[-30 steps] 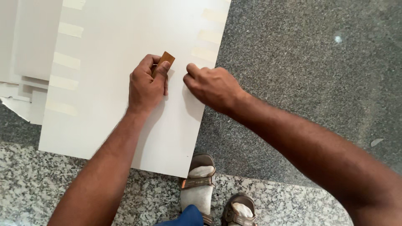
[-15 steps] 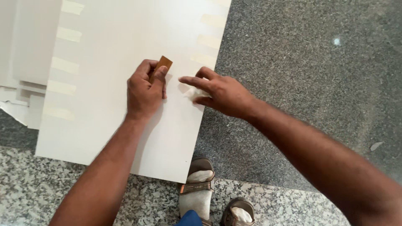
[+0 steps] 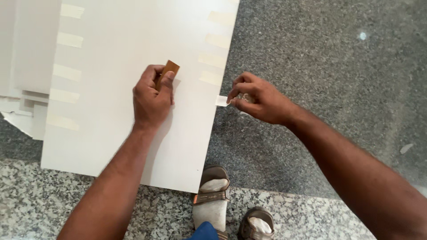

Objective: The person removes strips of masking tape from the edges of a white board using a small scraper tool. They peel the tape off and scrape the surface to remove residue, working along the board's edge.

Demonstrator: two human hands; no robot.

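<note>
My left hand [image 3: 152, 97] clenches a brown block [image 3: 167, 72] flat against the white board [image 3: 120, 40] near its right edge, while my right hand [image 3: 260, 98] pinches a tape strip [image 3: 221, 100] just off that edge, over the grey floor [image 3: 338, 66].

A: What lies around the right hand [image 3: 262, 100]?
B: A dark speckled stone floor [image 3: 333, 58]. There is a bright glint [image 3: 362, 35] far beyond that hand and a pale chip [image 3: 406, 148] well off to its right.
A: And out past the left hand [image 3: 151, 100]?
B: A stack of white panels [image 3: 22, 66] with stepped edges, well apart from it.
A: Nearer than both hands?
B: A band of lighter grey granite [image 3: 44, 204], two brown sandals [image 3: 212, 195], and a bit of blue cloth [image 3: 205, 232] beside them.
</note>
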